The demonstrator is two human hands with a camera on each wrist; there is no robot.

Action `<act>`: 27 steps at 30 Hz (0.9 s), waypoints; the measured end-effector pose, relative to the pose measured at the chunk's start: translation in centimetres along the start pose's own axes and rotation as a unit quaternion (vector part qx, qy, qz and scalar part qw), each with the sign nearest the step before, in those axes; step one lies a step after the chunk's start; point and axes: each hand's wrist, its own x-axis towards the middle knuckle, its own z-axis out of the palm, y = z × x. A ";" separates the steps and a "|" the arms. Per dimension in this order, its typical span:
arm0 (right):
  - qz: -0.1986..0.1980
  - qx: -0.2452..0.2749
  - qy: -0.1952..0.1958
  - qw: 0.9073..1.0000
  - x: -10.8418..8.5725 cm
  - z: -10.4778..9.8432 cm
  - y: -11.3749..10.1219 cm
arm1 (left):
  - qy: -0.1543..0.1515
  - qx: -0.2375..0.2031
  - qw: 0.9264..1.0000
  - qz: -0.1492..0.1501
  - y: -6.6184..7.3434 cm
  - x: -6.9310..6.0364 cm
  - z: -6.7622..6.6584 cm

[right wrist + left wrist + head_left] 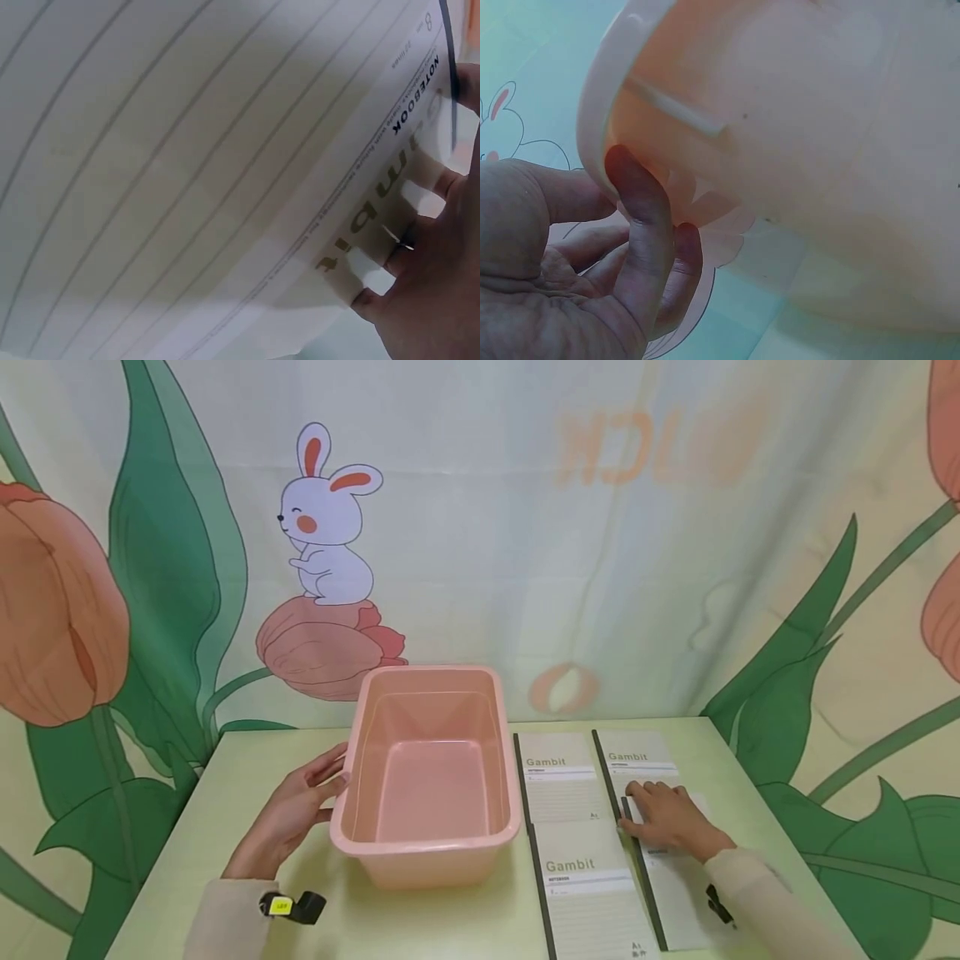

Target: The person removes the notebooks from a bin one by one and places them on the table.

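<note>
A pink plastic basin (431, 777) stands tilted on the table, its open side toward me. My left hand (296, 814) pinches its left rim; in the left wrist view, curled fingers (646, 225) hold the basin's edge (604, 90). To the right, my right hand (663, 818) grips the upper end of the lower right notebook (690, 902), which overlaps the upper right notebook (637, 746). The right wrist view shows this lined notebook cover (195, 172) close up, with the fingers (450, 184) at its titled end; their tips are partly hidden.
An upper left notebook (558, 793) and a lower left notebook (592, 902) lie between the basin and the right hand. All have dark spines. A printed curtain (480, 527) hangs behind the pale table (427, 935).
</note>
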 end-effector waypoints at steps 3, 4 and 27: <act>-0.001 0.008 -0.021 1.000 -0.5 0.7 -0.2 | -0.005 -0.002 1.000 -0.002 -0.1 -0.2 -0.1; -0.004 0.010 -0.024 1.000 -0.6 0.9 -0.3 | -0.007 -0.002 1.000 -0.003 -0.2 -0.3 -0.1; -0.062 0.048 0.108 0.991 2.7 -6.9 -3.9 | 0.016 0.075 0.997 -0.021 0.1 0.2 -0.9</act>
